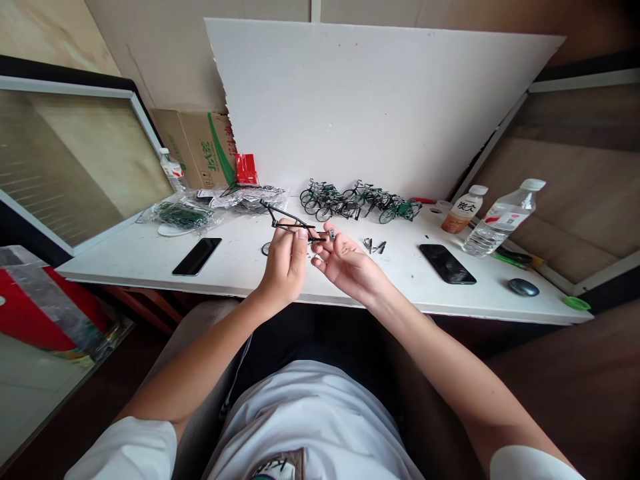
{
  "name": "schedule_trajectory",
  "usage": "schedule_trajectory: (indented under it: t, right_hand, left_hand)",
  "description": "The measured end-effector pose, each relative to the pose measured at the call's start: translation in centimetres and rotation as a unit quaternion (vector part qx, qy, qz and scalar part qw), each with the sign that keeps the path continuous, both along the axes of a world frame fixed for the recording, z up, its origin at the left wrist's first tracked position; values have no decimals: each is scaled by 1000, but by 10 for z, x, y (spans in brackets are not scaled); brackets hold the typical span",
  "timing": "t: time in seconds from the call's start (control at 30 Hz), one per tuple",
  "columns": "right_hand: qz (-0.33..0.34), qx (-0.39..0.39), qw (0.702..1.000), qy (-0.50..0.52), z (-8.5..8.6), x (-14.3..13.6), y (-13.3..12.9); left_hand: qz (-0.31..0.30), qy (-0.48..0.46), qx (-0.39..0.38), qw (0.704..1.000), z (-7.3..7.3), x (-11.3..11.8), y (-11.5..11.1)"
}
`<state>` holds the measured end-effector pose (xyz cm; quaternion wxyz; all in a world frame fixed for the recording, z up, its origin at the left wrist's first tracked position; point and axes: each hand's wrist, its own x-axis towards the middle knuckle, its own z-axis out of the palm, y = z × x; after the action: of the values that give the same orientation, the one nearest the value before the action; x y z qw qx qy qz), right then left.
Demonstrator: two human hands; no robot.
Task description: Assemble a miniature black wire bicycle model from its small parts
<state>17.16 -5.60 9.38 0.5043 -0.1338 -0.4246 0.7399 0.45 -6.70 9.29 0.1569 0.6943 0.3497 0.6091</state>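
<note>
My left hand (289, 257) is closed round a black model bicycle frame (285, 220), thumb on top, a little above the desk's front part. Close beside it, my right hand (350, 263) pinches a small grey part (331, 235) between thumb and finger at the rear end of the frame. Whether that part touches the frame I cannot tell. A small black wheel (265, 249) lies on the desk behind my left hand, partly covered. To the right of my right hand rest a few small dark parts (374, 245).
Several assembled model bicycles (360, 200) stand at the back of the white desk (240, 267). Plastic bags of parts (185, 215) lie at the left. Phones (197, 257) flank my hands. Bottles (503, 217), a mouse (523, 287) and a green cap (577, 303) are at the right.
</note>
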Motion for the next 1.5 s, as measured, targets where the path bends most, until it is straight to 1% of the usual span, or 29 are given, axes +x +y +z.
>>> schedule_trajectory:
  t: [0.2, 0.4, 0.63, 0.77, 0.87, 1.07, 1.17, 1.33, 1.5]
  right_hand:
    - [11, 1, 1000, 12, 1, -1, -2]
    - [3, 22, 1000, -1, 1, -1, -3]
    - [-57, 93, 993, -42, 6, 0, -8]
    - [-85, 111, 988, -60, 8, 1, -9]
    - [-94, 130, 984, -71, 8, 3, -8]
    - [-113, 195, 972, -72, 5, 4, -5]
    - [-129, 200, 967, -88, 3, 3, -4]
    - [-184, 213, 954, -104, 0, 3, -2]
    - [-170, 225, 952, -122, -1, 8, 1]
  left_hand:
    - [-8, -5, -11, 1000, -1, 0, -1]
    - [0, -1, -5, 1000, 1, 0, -1]
    - [10, 26, 22, 999, 6, -2, 0]
    - [14, 53, 34, 998, 8, -3, -2]
    - [14, 61, 42, 997, 8, -5, -2]
    - [15, 85, 67, 994, 7, -7, 0]
    - [23, 87, 64, 994, 8, -6, 0]
    - [27, 94, 60, 993, 9, -6, 0]
    - [34, 123, 71, 989, 10, -7, -2]
